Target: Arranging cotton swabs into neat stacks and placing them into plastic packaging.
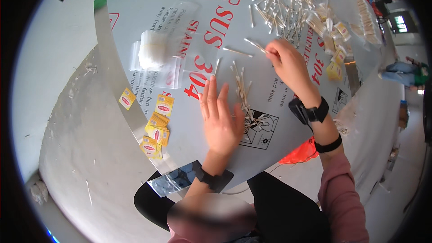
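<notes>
Between the thumb and fingers of my right hand (288, 63) is a cotton swab (255, 45), pointing up and to the left; a second swab may lie along it. Flat over the table, my left hand (221, 123) has its fingers stretched out and apart. Its fingertips reach the lower end of another cotton swab (218, 66), touching or just short of it, and do not grip it. One loose swab (237, 52) lies between the two hands. Beside my left hand's thumb runs a loose heap of swabs (244, 91), partly hidden by that hand.
A large swab pile (285, 11) spreads at the far right, near packed swab bundles (369, 20). Clear plastic bags (155, 54) lie at left above yellow cards (157, 135). A red plastic bag (300, 152) hangs by the near edge. Another person (401, 74) is at far right.
</notes>
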The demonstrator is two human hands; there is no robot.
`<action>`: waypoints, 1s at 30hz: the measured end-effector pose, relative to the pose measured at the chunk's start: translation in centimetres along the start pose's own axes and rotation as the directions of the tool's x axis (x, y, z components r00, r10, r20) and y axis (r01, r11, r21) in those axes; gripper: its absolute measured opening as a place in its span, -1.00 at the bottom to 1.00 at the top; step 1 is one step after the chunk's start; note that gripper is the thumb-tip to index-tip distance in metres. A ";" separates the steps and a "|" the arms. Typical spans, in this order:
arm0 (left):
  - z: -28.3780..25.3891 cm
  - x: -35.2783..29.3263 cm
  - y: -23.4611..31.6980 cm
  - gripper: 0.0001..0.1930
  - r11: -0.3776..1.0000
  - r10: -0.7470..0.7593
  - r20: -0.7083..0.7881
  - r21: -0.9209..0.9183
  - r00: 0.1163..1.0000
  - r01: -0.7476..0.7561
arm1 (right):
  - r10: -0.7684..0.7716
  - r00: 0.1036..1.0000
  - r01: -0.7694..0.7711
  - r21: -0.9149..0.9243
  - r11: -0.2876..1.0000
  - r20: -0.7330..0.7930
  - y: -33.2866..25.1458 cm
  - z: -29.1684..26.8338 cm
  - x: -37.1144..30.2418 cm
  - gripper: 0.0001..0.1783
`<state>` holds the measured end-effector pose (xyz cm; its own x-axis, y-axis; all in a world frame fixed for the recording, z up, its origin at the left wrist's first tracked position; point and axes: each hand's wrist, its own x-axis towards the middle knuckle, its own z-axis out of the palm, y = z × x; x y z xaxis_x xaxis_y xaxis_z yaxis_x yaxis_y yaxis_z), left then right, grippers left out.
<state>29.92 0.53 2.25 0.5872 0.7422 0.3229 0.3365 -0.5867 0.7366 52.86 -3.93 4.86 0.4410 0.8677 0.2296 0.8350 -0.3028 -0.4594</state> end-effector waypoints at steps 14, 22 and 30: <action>-3.4 -2.5 1.8 0.10 0.981 -0.008 0.334 0.184 0.943 -0.057 | -0.310 0.948 0.305 0.069 0.950 0.070 -6.2 2.1 -5.3 -0.76; -2.1 -1.8 1.8 0.12 0.938 0.003 0.399 0.315 0.917 -0.141 | -0.015 0.997 -0.008 0.292 0.956 0.077 -6.4 -0.3 -11.5 -0.47; -3.4 -0.2 0.0 -0.17 0.973 0.100 0.351 0.163 0.931 -0.166 | 0.092 0.985 -0.126 0.255 0.959 0.144 -8.4 0.7 -12.4 -0.48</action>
<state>27.37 1.45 4.22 0.8386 0.5188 0.1660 0.3496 -0.7463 0.5664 40.14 -11.90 5.29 0.4640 0.8838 0.0609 0.6610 -0.2996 -0.6880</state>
